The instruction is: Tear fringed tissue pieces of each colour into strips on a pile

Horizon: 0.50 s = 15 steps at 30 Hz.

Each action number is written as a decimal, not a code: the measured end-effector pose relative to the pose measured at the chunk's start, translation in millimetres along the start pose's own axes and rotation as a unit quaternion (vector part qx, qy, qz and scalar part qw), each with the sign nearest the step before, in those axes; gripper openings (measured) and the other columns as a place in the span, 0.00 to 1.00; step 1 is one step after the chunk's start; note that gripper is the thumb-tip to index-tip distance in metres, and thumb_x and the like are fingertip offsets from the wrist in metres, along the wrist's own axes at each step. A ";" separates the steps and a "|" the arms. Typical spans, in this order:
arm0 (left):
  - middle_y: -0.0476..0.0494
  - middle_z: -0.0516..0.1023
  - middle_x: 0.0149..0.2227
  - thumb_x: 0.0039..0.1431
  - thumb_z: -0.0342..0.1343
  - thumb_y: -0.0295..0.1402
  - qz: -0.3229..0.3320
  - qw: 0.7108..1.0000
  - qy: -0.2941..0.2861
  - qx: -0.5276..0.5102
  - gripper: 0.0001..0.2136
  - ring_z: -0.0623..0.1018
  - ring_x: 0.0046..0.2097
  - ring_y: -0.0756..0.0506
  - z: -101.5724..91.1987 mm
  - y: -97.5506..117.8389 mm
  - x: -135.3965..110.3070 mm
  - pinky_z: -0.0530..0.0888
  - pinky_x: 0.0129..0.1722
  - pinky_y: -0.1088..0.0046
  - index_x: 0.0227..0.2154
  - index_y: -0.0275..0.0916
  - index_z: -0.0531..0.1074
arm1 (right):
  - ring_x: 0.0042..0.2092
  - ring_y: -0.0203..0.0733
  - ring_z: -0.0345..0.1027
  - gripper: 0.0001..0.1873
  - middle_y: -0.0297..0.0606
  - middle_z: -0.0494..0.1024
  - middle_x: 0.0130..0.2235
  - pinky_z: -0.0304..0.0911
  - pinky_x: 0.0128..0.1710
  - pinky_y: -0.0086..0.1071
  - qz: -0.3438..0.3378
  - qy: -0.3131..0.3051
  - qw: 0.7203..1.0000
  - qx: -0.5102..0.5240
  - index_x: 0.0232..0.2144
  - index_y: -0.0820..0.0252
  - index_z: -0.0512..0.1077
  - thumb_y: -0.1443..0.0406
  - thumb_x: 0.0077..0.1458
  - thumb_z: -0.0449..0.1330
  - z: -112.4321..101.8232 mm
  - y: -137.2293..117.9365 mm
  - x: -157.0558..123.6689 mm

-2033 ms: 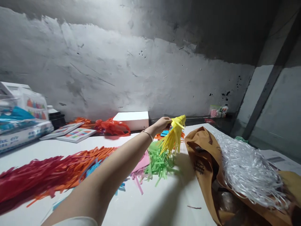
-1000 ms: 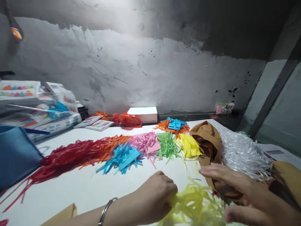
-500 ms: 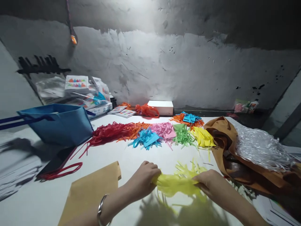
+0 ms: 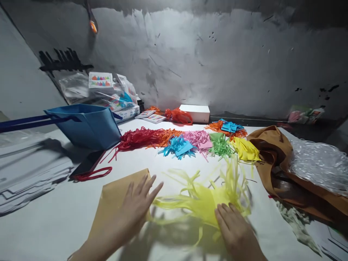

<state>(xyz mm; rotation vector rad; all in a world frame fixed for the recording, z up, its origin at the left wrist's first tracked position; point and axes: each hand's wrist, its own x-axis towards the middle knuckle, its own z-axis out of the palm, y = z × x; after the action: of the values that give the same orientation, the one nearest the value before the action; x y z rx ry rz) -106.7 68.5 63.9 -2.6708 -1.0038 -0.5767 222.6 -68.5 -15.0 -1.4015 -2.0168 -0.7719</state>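
Note:
A bundle of yellow fringed paper strips (image 4: 202,197) lies spread on the white table (image 4: 54,214) close to me. My left hand (image 4: 134,208) rests flat, fingers spread, on a brown paper envelope (image 4: 112,203) at the bundle's left end. Over the bundle's right part my right hand (image 4: 235,232) presses down with fingers stretched out. Neither hand grips anything.
Heaps of red (image 4: 138,137), orange, blue (image 4: 179,146), pink, green (image 4: 220,145) and yellow (image 4: 244,149) strips line the table's middle. A blue bag (image 4: 87,125) stands left, a brown bag (image 4: 274,163) with clear shreds (image 4: 318,165) right. A white box (image 4: 195,113) and packets sit by the wall.
Both hands pinched the yellow bundle half a second ago; now they have let go and lie flat, and the strips have fanned out on the table. The view has tilted down and left.

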 end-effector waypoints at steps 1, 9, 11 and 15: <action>0.31 0.71 0.62 0.49 0.54 0.20 0.010 0.999 -0.032 -0.006 0.33 0.70 0.63 0.27 5.2 10.1 -12.7 0.69 0.57 0.40 0.60 0.44 0.69 | 0.52 0.49 0.74 0.20 0.47 0.82 0.47 0.61 0.60 0.44 0.014 0.006 1.000 0.007 0.46 0.67 0.76 0.77 0.56 0.49 13.2 -7.5 -10.3; 0.29 0.69 0.65 0.57 0.57 0.27 0.171 0.968 -0.086 -0.163 0.30 0.68 0.66 0.31 55.3 123.4 6.7 0.70 0.62 0.48 0.63 0.33 0.61 | 0.64 0.57 0.62 0.31 0.46 0.71 0.62 0.48 0.65 0.56 -0.031 -0.134 0.991 0.004 0.58 0.63 0.68 0.67 0.50 0.55 15.5 -25.0 -21.9; 0.30 0.72 0.62 0.58 0.58 0.27 0.130 0.969 -0.125 -0.171 0.25 0.72 0.62 0.30 67.3 130.0 15.9 0.73 0.59 0.47 0.59 0.35 0.66 | 0.64 0.64 0.61 0.31 0.48 0.67 0.65 0.46 0.63 0.66 0.025 -0.151 0.987 -0.038 0.59 0.60 0.67 0.63 0.52 0.56 10.3 -19.5 -28.9; 0.37 0.75 0.59 0.58 0.59 0.25 0.083 0.964 -0.130 -0.215 0.18 0.74 0.61 0.33 73.4 122.9 16.1 0.74 0.58 0.49 0.51 0.40 0.70 | 0.52 0.71 0.73 0.30 0.53 0.75 0.58 0.68 0.39 0.71 0.061 -0.162 0.975 -0.143 0.58 0.58 0.68 0.51 0.57 0.54 -16.4 24.8 -79.5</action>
<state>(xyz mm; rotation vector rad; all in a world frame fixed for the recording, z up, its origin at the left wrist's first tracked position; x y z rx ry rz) 7.2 12.3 -4.0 -3.2470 -0.7717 -0.4609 271.7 -123.0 -57.8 -1.9034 -2.0923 -0.8493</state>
